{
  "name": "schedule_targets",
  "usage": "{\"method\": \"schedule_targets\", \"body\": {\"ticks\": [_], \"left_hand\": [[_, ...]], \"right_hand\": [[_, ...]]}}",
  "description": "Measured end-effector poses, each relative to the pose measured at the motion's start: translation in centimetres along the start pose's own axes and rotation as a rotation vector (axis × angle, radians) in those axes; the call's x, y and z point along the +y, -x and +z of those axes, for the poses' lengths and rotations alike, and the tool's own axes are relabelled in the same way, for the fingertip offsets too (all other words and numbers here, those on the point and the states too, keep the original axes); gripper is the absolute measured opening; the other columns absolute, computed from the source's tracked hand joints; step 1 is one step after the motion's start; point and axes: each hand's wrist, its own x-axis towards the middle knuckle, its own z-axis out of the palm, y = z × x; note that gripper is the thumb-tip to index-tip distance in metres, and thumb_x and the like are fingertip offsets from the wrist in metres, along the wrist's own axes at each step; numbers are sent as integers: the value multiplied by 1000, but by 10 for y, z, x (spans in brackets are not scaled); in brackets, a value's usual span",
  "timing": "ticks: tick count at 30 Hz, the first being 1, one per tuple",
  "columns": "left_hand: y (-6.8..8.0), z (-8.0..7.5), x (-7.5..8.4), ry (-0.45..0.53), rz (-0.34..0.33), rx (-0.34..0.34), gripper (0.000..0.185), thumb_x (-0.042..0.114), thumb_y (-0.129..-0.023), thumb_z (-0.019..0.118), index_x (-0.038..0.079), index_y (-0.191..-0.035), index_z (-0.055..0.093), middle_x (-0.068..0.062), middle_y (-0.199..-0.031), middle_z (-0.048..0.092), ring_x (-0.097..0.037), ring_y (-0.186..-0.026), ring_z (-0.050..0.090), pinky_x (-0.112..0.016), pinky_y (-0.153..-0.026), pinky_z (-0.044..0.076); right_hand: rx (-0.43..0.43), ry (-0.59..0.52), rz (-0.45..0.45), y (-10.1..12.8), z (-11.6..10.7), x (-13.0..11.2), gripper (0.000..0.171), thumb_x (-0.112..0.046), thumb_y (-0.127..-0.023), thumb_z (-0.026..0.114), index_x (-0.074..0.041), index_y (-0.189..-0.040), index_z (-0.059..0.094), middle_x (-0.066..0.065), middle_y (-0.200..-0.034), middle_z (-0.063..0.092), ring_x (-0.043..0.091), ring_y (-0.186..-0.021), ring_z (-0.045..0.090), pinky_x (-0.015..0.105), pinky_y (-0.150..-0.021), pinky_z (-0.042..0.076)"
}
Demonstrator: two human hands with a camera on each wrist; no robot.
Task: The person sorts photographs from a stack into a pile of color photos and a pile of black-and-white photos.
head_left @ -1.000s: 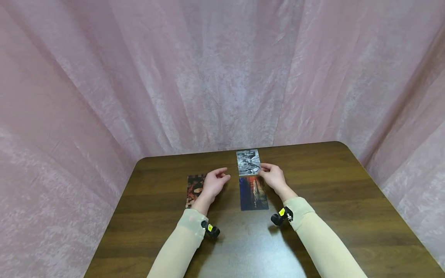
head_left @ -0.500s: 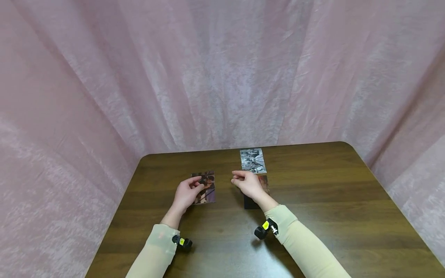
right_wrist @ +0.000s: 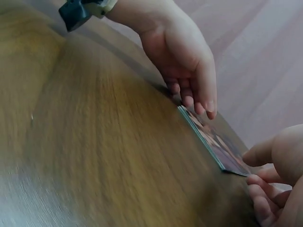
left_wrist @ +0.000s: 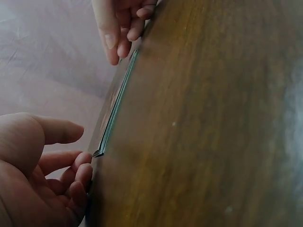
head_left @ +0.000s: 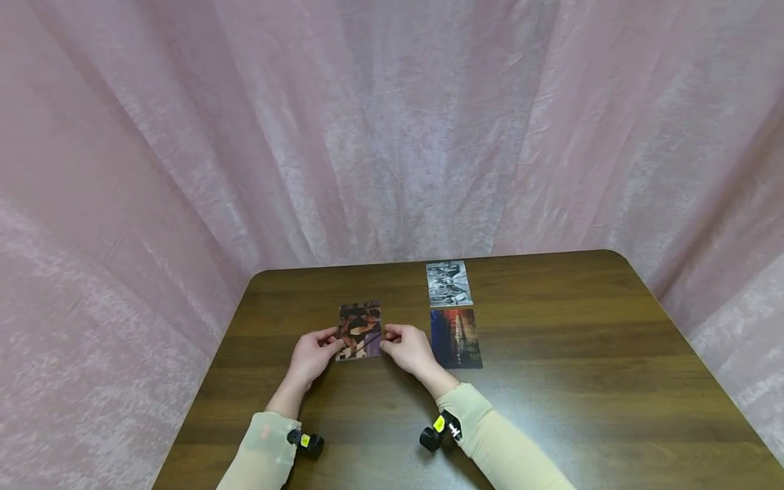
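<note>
A small stack of picture postcards (head_left: 360,331) lies on the left part of the table, a dark, warm-coloured figure scene uppermost. Its layered edges (left_wrist: 118,104) show in the left wrist view. At the left side of this stack is my left hand (head_left: 309,357), fingertips right at the edge and thumb raised a little above. My right hand (head_left: 412,348) is at the opposite side, thumb and fingers close about the near corner, as the right wrist view shows. Both hands have loosely bent fingers.
A black-and-white postcard (head_left: 448,283) lies near the table's back edge. Just below it is a blue and orange postcard (head_left: 456,339) with a lit ship-like shape. Pink curtains (head_left: 392,136) hang behind the wooden table (head_left: 582,354).
My right hand has left the black-and-white postcard and moved left and nearer, to the stack's right side. My left hand has drawn back left from over the stack to its left edge.
</note>
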Motion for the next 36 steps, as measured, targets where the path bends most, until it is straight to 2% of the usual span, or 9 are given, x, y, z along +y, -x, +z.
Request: {"method": "schedule_targets", "body": {"ticks": [4,9,17,28,36], "left_hand": [[1,4,-3,-27,10,27,41,13,-99,75,-5,-135,71,-8,-102,70,-19,-91,59,-32,-80,46],[1,5,-3,-72,19,35,41,13,-98,76,-7,-134,71,-9,-101,68,-20,-87,59,-33,-77,46],[1,7,0,-71,9,15,43,14,-97,77,-6,-135,71,-10,-103,65,-22,-88,57,-34,-77,45],[1,4,-3,-56,4,-3,44,16,-98,77,-3,-137,71,-10,-105,65,-23,-92,57,-34,-79,44],[3,3,-5,59,-19,7,46,16,-98,77,-1,-140,69,-9,-106,66,-21,-91,56,-31,-77,45]], "right_hand": [[54,86,-42,2,8,1,41,-14,-92,81,1,-130,76,7,-103,74,24,-95,72,40,-86,56],[78,136,-69,3,12,0,41,-14,-91,81,3,-128,76,10,-101,71,28,-95,68,44,-86,54],[57,183,-26,1,12,-3,40,-19,-92,81,-4,-129,78,7,-102,72,31,-102,67,46,-91,52],[-4,104,48,-1,8,-5,39,-21,-95,79,-7,-132,77,5,-105,71,29,-101,67,46,-89,53],[60,21,62,0,9,-4,33,-16,-93,78,-8,-125,81,1,-100,72,21,-92,66,39,-83,52]]}}
